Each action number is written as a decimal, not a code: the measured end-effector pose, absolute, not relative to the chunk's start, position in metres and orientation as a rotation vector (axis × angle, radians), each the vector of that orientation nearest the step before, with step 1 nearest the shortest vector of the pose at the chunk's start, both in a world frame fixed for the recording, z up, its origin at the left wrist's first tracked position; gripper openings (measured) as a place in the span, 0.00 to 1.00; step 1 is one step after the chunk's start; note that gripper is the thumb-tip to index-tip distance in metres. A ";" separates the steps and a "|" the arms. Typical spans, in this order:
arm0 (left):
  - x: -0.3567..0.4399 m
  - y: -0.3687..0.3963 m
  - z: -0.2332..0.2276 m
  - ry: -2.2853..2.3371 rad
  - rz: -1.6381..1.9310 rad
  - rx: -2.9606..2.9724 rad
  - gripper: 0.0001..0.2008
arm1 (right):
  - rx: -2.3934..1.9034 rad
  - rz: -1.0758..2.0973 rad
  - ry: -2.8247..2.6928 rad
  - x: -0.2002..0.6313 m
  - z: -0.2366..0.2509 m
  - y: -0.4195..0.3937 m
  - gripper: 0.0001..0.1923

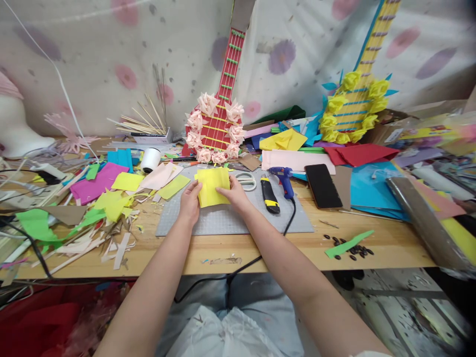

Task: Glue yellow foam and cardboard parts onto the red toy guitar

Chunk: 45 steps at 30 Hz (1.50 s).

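Note:
Both my hands hold yellow crepe paper (pixel 212 187) above the grey cutting mat (pixel 230 224). My left hand (pixel 190 202) grips its left edge, and my right hand (pixel 238 193) pinches the right side with the thumb lying on the front. The paper looks like a small stack or folded piece, though I cannot tell which. Just right of my right hand lie white-handled scissors (pixel 247 181), partly hidden. Beyond them are a black and yellow utility knife (pixel 270 196) and a blue glue gun (pixel 284 180). A red paper guitar (pixel 215 130) with pink flowers stands behind the paper.
Paper scraps (pixel 111 203) cover the left side of the table. A phone (pixel 323 186) and blue sheets (pixel 375 186) lie to the right. Dark beads (pixel 353 250) sit near the front edge. A yellow guitar (pixel 351 106) leans at the back. The glue gun's cord (pixel 292 218) crosses the mat.

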<state>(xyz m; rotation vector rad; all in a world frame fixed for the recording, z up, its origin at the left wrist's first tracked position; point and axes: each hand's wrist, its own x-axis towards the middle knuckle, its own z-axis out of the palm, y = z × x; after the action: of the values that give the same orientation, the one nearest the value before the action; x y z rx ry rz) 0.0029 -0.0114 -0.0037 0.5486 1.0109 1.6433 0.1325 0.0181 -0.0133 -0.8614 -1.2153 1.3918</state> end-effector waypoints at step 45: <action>-0.003 -0.011 -0.006 1.274 1.617 0.878 0.07 | -0.977 1.261 -1.367 0.136 -0.020 0.023 0.18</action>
<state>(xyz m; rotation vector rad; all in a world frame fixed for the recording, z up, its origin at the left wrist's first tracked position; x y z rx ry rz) -0.0031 -0.0111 -0.0061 0.8778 1.2744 1.6166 0.1360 0.0230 -0.0195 -0.9769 -1.3666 1.2608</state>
